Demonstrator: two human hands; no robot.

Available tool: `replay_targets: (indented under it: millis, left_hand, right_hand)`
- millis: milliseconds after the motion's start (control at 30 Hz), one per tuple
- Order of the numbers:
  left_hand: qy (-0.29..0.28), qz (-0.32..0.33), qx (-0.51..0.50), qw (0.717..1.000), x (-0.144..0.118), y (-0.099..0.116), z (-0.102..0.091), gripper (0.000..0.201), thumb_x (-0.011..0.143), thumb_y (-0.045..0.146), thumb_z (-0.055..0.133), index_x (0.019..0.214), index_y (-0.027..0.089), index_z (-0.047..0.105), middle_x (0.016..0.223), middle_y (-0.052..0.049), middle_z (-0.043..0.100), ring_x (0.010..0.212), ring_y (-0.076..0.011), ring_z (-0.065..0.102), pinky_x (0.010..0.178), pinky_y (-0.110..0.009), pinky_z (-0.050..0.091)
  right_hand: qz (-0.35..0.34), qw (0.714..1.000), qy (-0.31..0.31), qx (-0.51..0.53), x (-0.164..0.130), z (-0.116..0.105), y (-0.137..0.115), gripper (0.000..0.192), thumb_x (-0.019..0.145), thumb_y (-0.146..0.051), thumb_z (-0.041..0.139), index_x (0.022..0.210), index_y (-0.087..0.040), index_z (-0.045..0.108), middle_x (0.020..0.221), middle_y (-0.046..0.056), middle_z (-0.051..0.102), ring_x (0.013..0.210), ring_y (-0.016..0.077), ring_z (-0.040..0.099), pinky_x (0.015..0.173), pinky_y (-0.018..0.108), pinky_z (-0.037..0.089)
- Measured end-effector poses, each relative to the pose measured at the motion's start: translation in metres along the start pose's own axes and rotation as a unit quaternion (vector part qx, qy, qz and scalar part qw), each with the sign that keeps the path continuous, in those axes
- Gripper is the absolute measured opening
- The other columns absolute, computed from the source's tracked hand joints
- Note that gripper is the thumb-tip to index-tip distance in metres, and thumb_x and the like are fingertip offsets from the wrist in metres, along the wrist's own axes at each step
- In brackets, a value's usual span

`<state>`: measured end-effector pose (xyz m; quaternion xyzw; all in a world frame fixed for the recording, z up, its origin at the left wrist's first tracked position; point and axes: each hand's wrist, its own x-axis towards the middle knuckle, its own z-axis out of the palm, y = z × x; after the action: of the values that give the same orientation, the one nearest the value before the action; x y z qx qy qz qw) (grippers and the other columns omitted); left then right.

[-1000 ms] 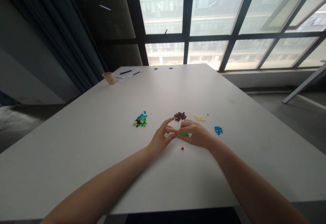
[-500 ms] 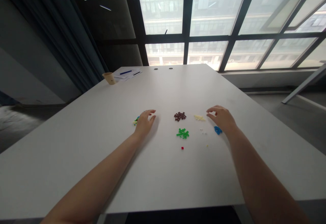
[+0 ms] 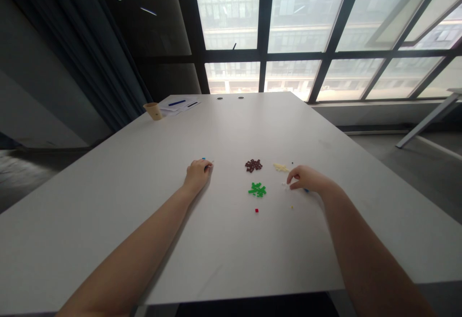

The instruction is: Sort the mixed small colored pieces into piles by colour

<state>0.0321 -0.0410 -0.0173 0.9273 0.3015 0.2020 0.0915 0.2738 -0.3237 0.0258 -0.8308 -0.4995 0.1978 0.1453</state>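
My left hand [image 3: 197, 173] rests on the white table with its fingers curled together. A blue piece [image 3: 203, 158] peeks out behind it, and whatever its fingertips pinch is hidden. Over small white pieces [image 3: 284, 184] hovers my right hand [image 3: 308, 178], thumb and forefinger slightly apart and nothing visible between them. Under that hand a pile of blue pieces [image 3: 306, 190] is mostly covered. Nearby lie a heap of dark brown pieces [image 3: 253, 165], a green heap [image 3: 257, 190], cream pieces [image 3: 280, 167], one red piece [image 3: 256, 210], one yellow piece [image 3: 291, 207] and a tiny black piece [image 3: 292, 163].
A paper cup [image 3: 153, 111] stands at the table's far left edge. Beside it are paper sheets [image 3: 173, 110] with a blue pen [image 3: 177, 103] and a dark pen [image 3: 192, 104]. Windows rise behind the white table [image 3: 224, 249].
My left hand has shifted slightly left and its fingers have closed. My right hand has come down and toward the white pieces, covering most of the blue ones. A black piece now shows beyond it.
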Motion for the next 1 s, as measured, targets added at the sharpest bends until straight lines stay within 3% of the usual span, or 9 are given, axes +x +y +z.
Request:
replay_targets:
  millis: [200, 433, 667, 800, 1000]
  left_hand:
    - [0.015, 0.016, -0.076, 0.997, 0.004, -0.005, 0.002, 0.027, 0.071, 0.013, 0.04, 0.085, 0.016, 0.063, 0.091, -0.009, 0.065, 0.086, -0.0211, 0.058, 0.083, -0.033, 0.044]
    - [0.017, 0.006, -0.017, 1.0, 0.003, -0.004, 0.0, 0.024, 0.071, 0.016, 0.043, 0.087, 0.014, 0.061, 0.091, -0.012, 0.064, 0.089, -0.0234, 0.057, 0.086, -0.036, 0.043]
    - [0.016, 0.012, -0.026, 0.999, 0.002, 0.0, -0.002, 0.027, 0.073, 0.011, 0.039, 0.089, 0.013, 0.061, 0.093, -0.012, 0.063, 0.091, -0.0221, 0.056, 0.086, -0.034, 0.042]
    - [0.035, -0.026, 0.04, 0.998, 0.001, 0.001, -0.002, 0.026, 0.074, 0.019, 0.046, 0.095, 0.015, 0.061, 0.101, -0.012, 0.063, 0.098, -0.0269, 0.053, 0.085, -0.04, 0.041]
    - [0.004, -0.008, 0.037, 0.999, 0.001, 0.002, -0.005, 0.024, 0.075, 0.015, 0.042, 0.086, 0.018, 0.063, 0.087, -0.008, 0.066, 0.087, -0.0239, 0.057, 0.08, -0.036, 0.043]
  right_hand:
    - [0.014, 1.0, 0.002, 0.001, 0.0, -0.004, 0.002, 0.018, 0.061, -0.022, 0.067, 0.077, -0.019, 0.073, 0.068, 0.002, 0.056, 0.057, 0.0121, 0.052, 0.054, 0.023, 0.038]
    - [0.027, 1.0, 0.001, -0.014, -0.003, -0.005, -0.003, 0.016, 0.064, -0.018, 0.061, 0.074, -0.02, 0.074, 0.066, 0.003, 0.058, 0.058, 0.012, 0.052, 0.054, 0.023, 0.038]
    - [0.011, 0.996, 0.088, -0.017, -0.001, -0.003, -0.009, 0.018, 0.07, -0.026, 0.057, 0.075, -0.019, 0.073, 0.063, 0.003, 0.056, 0.058, 0.0129, 0.052, 0.056, 0.024, 0.039]
    - [0.002, 0.995, 0.101, -0.004, 0.001, -0.001, -0.011, 0.019, 0.071, -0.027, 0.056, 0.076, -0.019, 0.072, 0.061, 0.001, 0.054, 0.054, 0.0116, 0.05, 0.054, 0.023, 0.037]
    - [-0.002, 0.994, 0.106, 0.012, 0.001, 0.002, -0.011, 0.02, 0.071, -0.028, 0.054, 0.076, -0.019, 0.071, 0.06, 0.001, 0.054, 0.052, 0.0103, 0.046, 0.052, 0.022, 0.034]
